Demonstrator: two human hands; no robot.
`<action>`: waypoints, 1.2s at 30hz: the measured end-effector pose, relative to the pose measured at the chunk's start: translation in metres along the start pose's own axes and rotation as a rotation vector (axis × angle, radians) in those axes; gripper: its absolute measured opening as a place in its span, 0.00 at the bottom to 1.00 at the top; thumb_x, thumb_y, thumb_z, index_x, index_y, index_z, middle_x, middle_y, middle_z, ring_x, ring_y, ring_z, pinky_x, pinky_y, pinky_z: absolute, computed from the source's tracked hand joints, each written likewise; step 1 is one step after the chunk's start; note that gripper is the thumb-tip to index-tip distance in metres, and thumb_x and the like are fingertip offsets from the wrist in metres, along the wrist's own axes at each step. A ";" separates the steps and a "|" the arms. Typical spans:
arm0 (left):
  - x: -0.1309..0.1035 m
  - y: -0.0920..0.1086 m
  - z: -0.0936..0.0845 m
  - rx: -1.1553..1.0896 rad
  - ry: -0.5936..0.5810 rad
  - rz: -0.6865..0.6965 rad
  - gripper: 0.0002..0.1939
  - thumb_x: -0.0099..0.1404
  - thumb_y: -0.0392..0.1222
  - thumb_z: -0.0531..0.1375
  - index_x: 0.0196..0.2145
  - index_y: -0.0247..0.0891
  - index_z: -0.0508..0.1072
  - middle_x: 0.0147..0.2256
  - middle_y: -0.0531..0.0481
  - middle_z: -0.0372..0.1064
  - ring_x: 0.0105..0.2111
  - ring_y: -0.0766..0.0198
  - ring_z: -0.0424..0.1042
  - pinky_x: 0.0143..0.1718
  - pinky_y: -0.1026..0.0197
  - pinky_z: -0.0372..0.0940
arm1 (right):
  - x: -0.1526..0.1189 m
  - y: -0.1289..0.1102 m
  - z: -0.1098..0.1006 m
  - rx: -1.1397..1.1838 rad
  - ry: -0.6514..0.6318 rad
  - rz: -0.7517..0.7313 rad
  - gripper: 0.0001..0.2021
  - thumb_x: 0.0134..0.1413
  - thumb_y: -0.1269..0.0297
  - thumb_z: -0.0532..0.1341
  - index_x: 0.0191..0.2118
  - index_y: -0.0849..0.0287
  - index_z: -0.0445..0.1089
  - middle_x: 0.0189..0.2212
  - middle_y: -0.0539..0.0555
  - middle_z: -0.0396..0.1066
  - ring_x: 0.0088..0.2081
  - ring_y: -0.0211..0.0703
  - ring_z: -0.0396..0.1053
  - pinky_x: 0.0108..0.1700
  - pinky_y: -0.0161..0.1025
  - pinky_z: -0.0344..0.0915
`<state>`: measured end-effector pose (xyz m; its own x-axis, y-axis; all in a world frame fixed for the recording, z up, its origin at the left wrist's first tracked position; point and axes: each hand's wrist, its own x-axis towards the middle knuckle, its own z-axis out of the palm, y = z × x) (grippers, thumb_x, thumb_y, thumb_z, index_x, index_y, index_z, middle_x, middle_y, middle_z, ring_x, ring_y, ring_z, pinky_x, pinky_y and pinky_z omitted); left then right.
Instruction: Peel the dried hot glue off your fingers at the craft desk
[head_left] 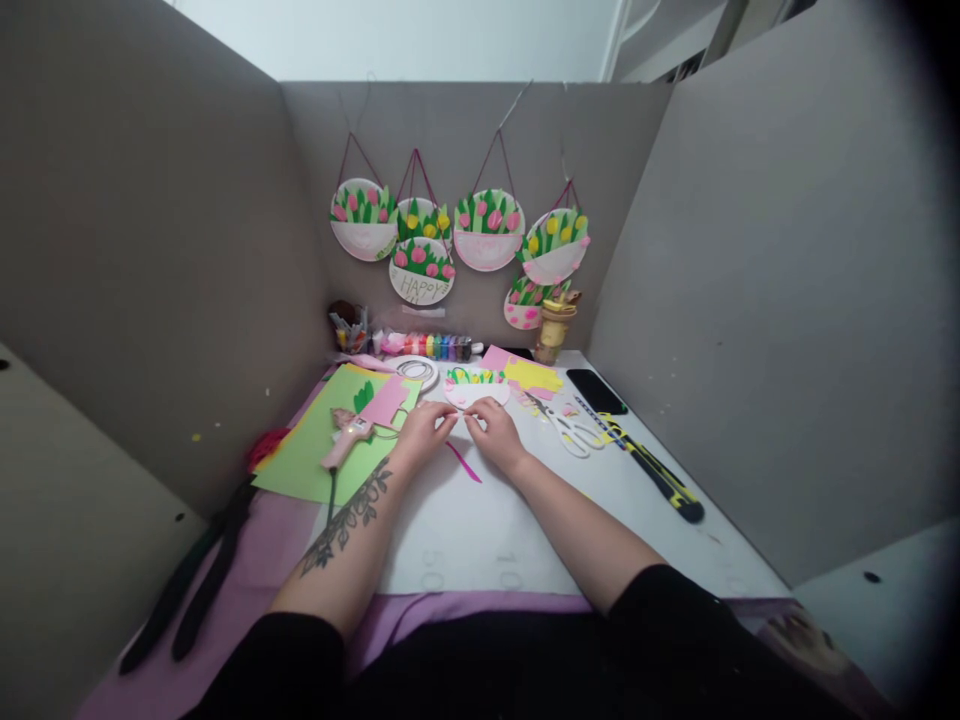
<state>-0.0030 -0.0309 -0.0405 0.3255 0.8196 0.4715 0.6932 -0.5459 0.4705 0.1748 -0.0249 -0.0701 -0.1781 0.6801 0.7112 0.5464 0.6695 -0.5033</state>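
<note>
My left hand (429, 428) and my right hand (492, 428) are close together over the white table (465, 540), fingertips almost meeting. Both are closed in a pinch; whatever sits between the fingers is too small to make out. Just beyond them lies a half-round paper plate craft (475, 394) with green paper leaves and yellow flowers. Below the fingers, a magenta ribbon strip (465, 463) runs toward me, its upper end near my left hand; I cannot tell whether it is held. Left of my left hand, a pink glue gun (349, 440) rests on green paper sheets (300, 452).
White scissors (574, 432), a yellow-black box cutter (664, 480) and a black phone (597, 391) lie at right. Behind stand paint pots (435, 347), a roll (417, 373) and a yellow cup (553, 330). Several plate crafts (489, 250) hang on the grey back panel (300, 130).
</note>
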 end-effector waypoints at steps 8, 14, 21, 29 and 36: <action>-0.005 -0.017 0.001 0.080 -0.024 -0.247 0.07 0.57 0.37 0.60 0.30 0.38 0.80 0.39 0.39 0.73 0.47 0.46 0.66 0.51 0.47 0.58 | 0.000 0.002 0.000 0.023 0.039 -0.004 0.07 0.55 0.71 0.58 0.31 0.57 0.72 0.32 0.54 0.70 0.38 0.45 0.69 0.44 0.42 0.65; -0.003 -0.017 -0.002 -0.102 -0.045 -0.347 0.07 0.53 0.40 0.63 0.28 0.38 0.81 0.40 0.40 0.74 0.49 0.47 0.65 0.54 0.50 0.56 | -0.001 0.006 0.002 0.039 0.056 -0.003 0.06 0.52 0.71 0.60 0.31 0.56 0.74 0.32 0.53 0.70 0.38 0.45 0.69 0.45 0.42 0.66; -0.005 0.002 0.006 -0.598 -0.157 -0.441 0.24 0.54 0.57 0.61 0.35 0.32 0.81 0.31 0.44 0.77 0.32 0.57 0.71 0.35 0.59 0.63 | -0.001 -0.002 0.001 0.050 0.063 -0.031 0.03 0.52 0.70 0.62 0.30 0.56 0.74 0.31 0.52 0.69 0.38 0.45 0.69 0.44 0.43 0.67; -0.004 0.002 0.015 -0.968 -0.084 -0.503 0.27 0.42 0.58 0.70 0.32 0.31 0.81 0.32 0.42 0.77 0.32 0.61 0.70 0.35 0.61 0.62 | -0.002 -0.007 0.004 0.040 0.046 -0.098 0.05 0.55 0.70 0.61 0.33 0.55 0.75 0.33 0.53 0.72 0.41 0.46 0.69 0.46 0.45 0.67; 0.002 -0.011 0.012 -1.051 0.032 -0.611 0.26 0.41 0.56 0.71 0.31 0.33 0.78 0.25 0.50 0.71 0.23 0.70 0.62 0.23 0.66 0.55 | -0.005 -0.004 0.004 0.018 0.067 -0.085 0.17 0.56 0.69 0.59 0.51 0.51 0.71 0.43 0.56 0.71 0.47 0.47 0.69 0.52 0.47 0.68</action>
<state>-0.0023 -0.0212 -0.0543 0.1013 0.9945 -0.0282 -0.1375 0.0421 0.9896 0.1704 -0.0292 -0.0736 -0.1679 0.5992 0.7828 0.5168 0.7297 -0.4477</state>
